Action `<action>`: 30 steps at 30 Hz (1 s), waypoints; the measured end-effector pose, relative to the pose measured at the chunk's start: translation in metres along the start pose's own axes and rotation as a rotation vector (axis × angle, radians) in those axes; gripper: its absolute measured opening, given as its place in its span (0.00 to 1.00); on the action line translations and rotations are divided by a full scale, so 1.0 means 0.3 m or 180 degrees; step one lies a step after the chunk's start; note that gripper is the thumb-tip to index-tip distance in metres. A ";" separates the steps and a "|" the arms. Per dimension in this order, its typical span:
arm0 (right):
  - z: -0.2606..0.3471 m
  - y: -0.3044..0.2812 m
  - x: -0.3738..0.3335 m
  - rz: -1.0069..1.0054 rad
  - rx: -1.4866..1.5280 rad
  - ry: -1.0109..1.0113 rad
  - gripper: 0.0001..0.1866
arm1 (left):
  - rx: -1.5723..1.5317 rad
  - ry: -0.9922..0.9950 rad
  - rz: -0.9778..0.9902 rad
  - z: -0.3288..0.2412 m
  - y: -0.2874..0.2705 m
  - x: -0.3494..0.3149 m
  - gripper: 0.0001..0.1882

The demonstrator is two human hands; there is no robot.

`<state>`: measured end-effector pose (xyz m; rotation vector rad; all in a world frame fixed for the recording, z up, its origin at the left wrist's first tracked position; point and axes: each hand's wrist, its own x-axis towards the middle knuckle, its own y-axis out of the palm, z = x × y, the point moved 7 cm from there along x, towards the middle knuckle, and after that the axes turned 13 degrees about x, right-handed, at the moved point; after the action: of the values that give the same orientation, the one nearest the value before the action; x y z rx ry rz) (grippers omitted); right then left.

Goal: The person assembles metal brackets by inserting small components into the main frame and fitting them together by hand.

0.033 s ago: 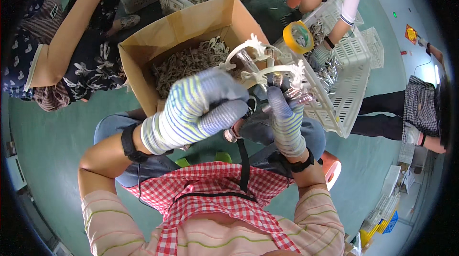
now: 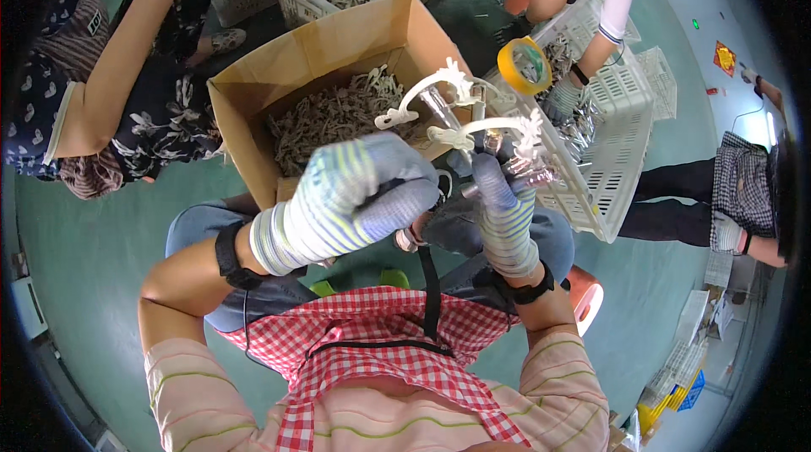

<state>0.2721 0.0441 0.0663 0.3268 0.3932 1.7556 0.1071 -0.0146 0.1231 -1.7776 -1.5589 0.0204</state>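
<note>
My left hand (image 2: 359, 186), in a striped knit glove, is curled in front of the cardboard box, its thumb and fingertips meeting. Anything pinched between them is hidden. My right hand (image 2: 507, 211), gloved alike, grips a cluster of white plastic parts (image 2: 498, 124), curved and branched at the ends. Shiny clear or silvery tubes (image 2: 441, 106) show among these parts. The cluster stands above my right fingers and to the right of my left hand, which is apart from its upper pieces. Below it, the lower tubes are partly covered by my right thumb.
The open cardboard box (image 2: 329, 55) holds many greyish-white parts (image 2: 338, 118). To the right, a white crate (image 2: 625, 148) carries silvery pieces and a yellow tape roll (image 2: 525, 66). Another filled crate (image 2: 296, 4) stands behind. Co-workers sit close at left and far right.
My left hand's fingers, blurred before near the curved part's left end, have come slightly down, and that end now shows more plainly. My right hand keeps its hold.
</note>
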 end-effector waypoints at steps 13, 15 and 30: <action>-0.031 0.031 -0.065 0.0857 -0.0994 -0.0174 0.09 | -0.2155 -0.1602 0.0718 0.153 0.184 -0.099 0.20; -0.038 0.041 -0.069 0.0892 -0.1195 -0.0016 0.10 | -0.1570 -0.1376 0.0753 0.143 0.167 -0.084 0.20; -0.057 0.078 -0.076 0.0869 -0.0036 0.0511 0.12 | -0.3296 -0.1472 0.0268 0.162 0.198 -0.056 0.28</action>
<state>0.2492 0.0156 0.0607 0.2403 0.4707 2.0585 0.1298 -0.0018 0.0491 -2.7790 -2.0048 -0.4368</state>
